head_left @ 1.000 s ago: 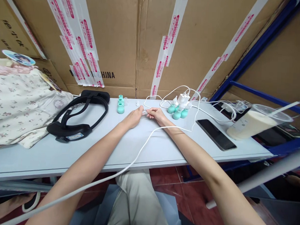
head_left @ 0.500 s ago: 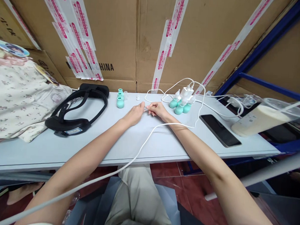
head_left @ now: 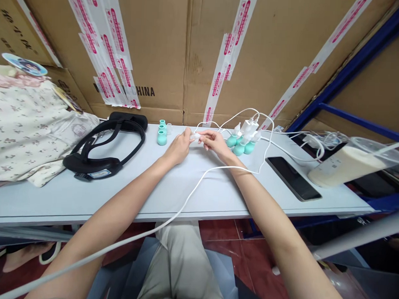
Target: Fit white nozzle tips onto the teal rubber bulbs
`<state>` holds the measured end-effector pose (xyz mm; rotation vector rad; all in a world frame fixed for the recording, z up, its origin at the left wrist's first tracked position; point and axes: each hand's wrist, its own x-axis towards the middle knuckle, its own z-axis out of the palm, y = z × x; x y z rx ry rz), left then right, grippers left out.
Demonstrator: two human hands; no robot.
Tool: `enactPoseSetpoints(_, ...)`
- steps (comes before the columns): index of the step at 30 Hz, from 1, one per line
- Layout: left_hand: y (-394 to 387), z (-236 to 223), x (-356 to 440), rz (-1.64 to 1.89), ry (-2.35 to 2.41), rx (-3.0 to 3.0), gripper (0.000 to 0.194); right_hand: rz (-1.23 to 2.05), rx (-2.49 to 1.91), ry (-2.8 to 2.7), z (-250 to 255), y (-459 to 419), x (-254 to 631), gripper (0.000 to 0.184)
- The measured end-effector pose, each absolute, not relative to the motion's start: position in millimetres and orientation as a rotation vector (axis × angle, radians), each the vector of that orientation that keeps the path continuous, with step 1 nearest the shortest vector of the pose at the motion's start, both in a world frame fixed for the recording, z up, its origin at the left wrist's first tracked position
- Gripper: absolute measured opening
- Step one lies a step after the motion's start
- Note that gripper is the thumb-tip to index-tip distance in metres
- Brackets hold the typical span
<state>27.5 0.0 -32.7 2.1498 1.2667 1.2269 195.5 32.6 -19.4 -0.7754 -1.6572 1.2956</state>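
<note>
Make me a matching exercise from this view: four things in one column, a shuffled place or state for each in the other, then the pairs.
1. Small white piece
2. Phone
3. Cup
4. Black headband

A. Holding a pale drink
B. Next to the flowered cloth
C. Between the left hand and right hand
D. Lying flat, screen dark

Pairs: 1-C, 2-D, 3-A, 4-B

Piece over table, headgear left, phone right, cardboard behind

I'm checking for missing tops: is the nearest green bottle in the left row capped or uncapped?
Uncapped: the nearest bottle has a bare rim; the right cluster's leftmost bottle wears a pointed tip.
</note>
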Motion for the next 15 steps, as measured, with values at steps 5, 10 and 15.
enactPoseSetpoints(5,-3.6,-30.6,27.0,1.168,1.271,2.345,0.003,1.317,-0.735,-1.650,-18.7,30.6,198.6,0.042)
enactPoseSetpoints(10,-14.2,-15.6,33.1,1.038,1.363,2.539,0.010,1.206,-0.738,-1.749,1.3,18.4,205.6,0.040)
enactPoseSetpoints(15,-26.1,-2.9,37.7,0.752,1.529,2.755,0.018,1.125,-0.749,-1.916,15.3,13.0,215.2,0.039)
